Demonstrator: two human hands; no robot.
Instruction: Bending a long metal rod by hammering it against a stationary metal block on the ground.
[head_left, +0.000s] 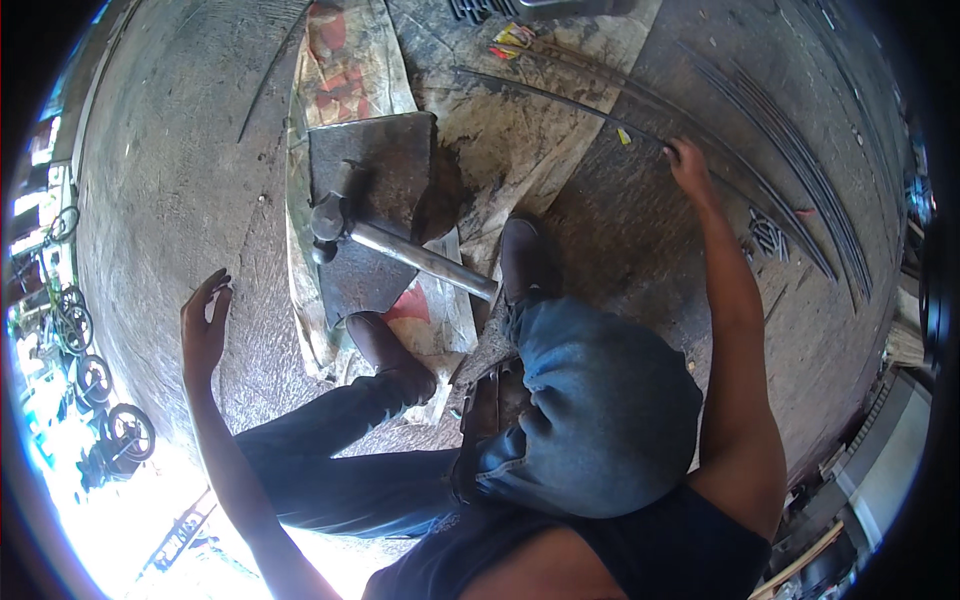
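My right hand (pixel 688 168) is closed around a thin dark metal rod (pixel 560 98), out to the right over the floor. The rod reaches from the hand up and left across a stained sheet. On the left side my left hand (pixel 205 318) hangs over bare floor, its fingers apart and slightly bent, holding nothing. Between my feet lies a thick dark steel block (pixel 375 165). A hammer (pixel 332 216) rests with its head on the block, its pale handle (pixel 425 262) slanting toward my right shoe (pixel 528 258).
Several long rods (pixel 790 150) lie on the floor at the right, beside a small pile of short metal pieces (pixel 768 236). A worn sheet (pixel 570 120) lies under the block. A yellow and red wrapper (pixel 512 40) sits at the top. Bicycle-like wheels (pixel 130 432) stand far left.
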